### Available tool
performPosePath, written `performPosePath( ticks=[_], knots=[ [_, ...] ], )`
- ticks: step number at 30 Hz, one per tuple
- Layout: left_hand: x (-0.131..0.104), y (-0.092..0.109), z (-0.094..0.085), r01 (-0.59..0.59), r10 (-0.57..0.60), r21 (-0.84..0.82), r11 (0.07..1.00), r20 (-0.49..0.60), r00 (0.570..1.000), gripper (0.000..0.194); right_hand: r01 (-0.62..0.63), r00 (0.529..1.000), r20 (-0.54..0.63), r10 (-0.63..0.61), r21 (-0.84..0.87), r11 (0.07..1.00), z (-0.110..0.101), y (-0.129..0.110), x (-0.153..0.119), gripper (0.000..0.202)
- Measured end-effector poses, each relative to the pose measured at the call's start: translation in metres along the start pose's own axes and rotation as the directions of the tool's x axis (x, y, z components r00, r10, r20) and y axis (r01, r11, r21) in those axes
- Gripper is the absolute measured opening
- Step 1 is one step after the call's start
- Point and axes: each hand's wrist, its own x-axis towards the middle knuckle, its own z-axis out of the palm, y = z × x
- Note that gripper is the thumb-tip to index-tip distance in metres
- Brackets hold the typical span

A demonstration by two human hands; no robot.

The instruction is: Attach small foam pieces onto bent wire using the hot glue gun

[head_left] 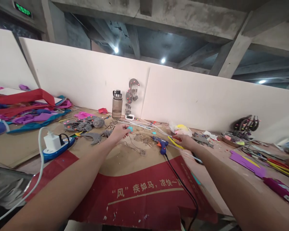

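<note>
Between the fingertips of my left hand is a small teal piece, pinched above the cardboard. A thin grey cord lies in loose loops below that hand. My right hand is over the right side of the cardboard, its fingers bent down beside a curved yellow strip or handle. Something red shows at its fingertips, too small to name. Left of it lies a blue glue gun with an orange trigger. Grey felt pieces and a grey yarn ball lie left of my left hand.
A water bottle and a grey hanging ornament stand by the white partition. The glue gun's black cable crosses the red cardboard. Left are a power strip and coloured felt; right, a magenta tool.
</note>
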Motion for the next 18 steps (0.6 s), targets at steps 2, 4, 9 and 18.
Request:
performPosePath(
  ticks=[2,4,9,18],
  knots=[
    [0.001,0.0,0.0,-0.005,0.005,0.022,1.0,0.013,1.0,0.008,-0.011,1.0,0.002,0.011,-0.004,1.0,0.009,0.0,0.012,0.036],
    [0.0,0.002,0.0,-0.002,0.001,0.031,1.0,0.033,0.999,0.008,-0.034,0.999,-0.005,0.034,-0.009,0.999,0.015,-0.001,0.019,0.035],
    [-0.003,0.006,-0.001,-0.003,0.003,-0.004,1.0,0.069,0.998,0.013,-0.136,0.988,-0.082,0.133,-0.023,0.99,0.021,-0.015,0.019,0.029],
    [0.001,0.001,-0.002,-0.069,0.067,-0.05,0.996,-0.051,0.996,0.011,-0.21,0.967,-0.139,0.214,0.044,0.977,0.058,-0.081,-0.009,0.044]
  ],
)
